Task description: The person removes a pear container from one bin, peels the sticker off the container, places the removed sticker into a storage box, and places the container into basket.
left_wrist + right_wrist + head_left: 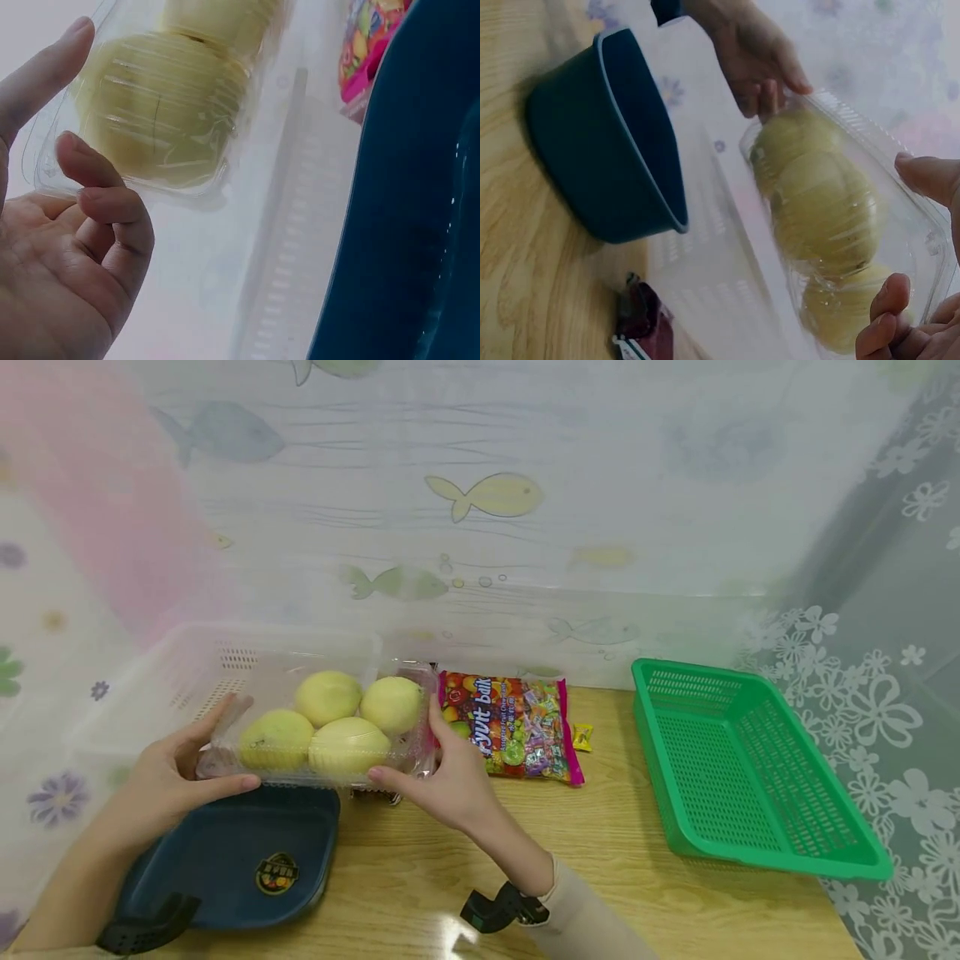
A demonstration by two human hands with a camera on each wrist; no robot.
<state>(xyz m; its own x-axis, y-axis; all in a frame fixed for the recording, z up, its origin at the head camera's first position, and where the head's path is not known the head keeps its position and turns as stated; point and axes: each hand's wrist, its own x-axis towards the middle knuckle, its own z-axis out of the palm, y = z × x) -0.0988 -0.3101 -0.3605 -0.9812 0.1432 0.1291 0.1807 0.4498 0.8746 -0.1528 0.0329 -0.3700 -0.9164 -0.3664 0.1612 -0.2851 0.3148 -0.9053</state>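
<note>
A clear plastic fruit box (296, 777) is held up between both hands in the head view, above the table and partly over the blue basin. Several round yellow-green fruits (350, 746) show through its plastic; what kind they are is not plain. My left hand (176, 772) grips the left end, thumb along the front; the left wrist view shows its curled fingers at the box's edge. At the opposite end, my right hand (453, 777) holds the side with its thumb on the front. The right wrist view catches both hands at the box ends.
A blue basin (225, 868) with a round sticker stands under the box. Behind it is a white perforated basket (187, 660). A candy bag (517, 727) and a small yellow packet (582, 737) lie right of centre. A green basket (675, 802) stands far right. A dark red package (641, 322) lies nearby.
</note>
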